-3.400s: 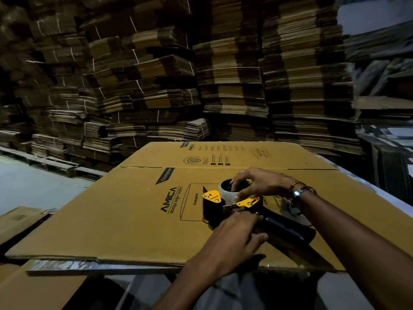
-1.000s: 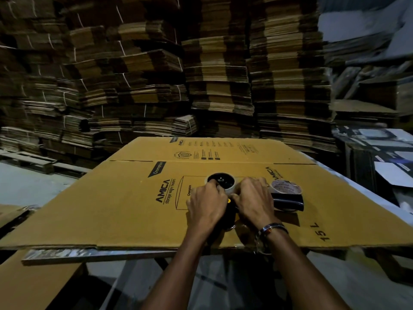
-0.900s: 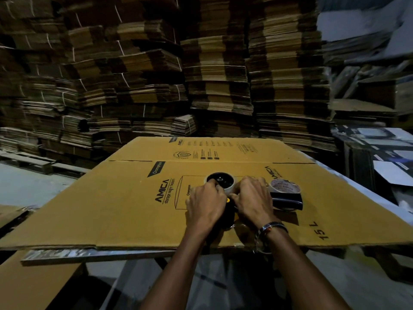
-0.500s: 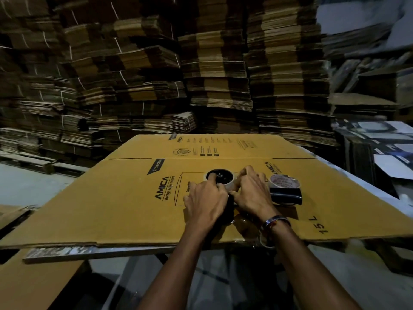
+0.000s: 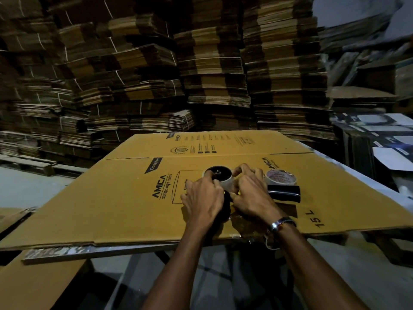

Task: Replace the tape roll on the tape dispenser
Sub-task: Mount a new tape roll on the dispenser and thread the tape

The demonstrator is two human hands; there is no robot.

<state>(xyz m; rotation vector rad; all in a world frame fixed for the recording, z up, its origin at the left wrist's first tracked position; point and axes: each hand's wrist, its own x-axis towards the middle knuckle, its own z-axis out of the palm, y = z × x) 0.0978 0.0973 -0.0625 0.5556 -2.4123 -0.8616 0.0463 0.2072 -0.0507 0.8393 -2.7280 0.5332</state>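
Hands (image 5: pixel 225 195) now tighter around roll (image 5: pixel 225 182)

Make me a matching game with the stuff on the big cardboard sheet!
Things:
1. tape roll on the dispenser
2. spare tape roll
3. dispenser handle
4. flattened cardboard box

Descriptions:
A. black, sticks out to the right of the hands
B. brown, lies under everything
C. held between both hands
D. lies alone, just behind the handle

Pairs: 1-C, 2-D, 3-A, 4-B
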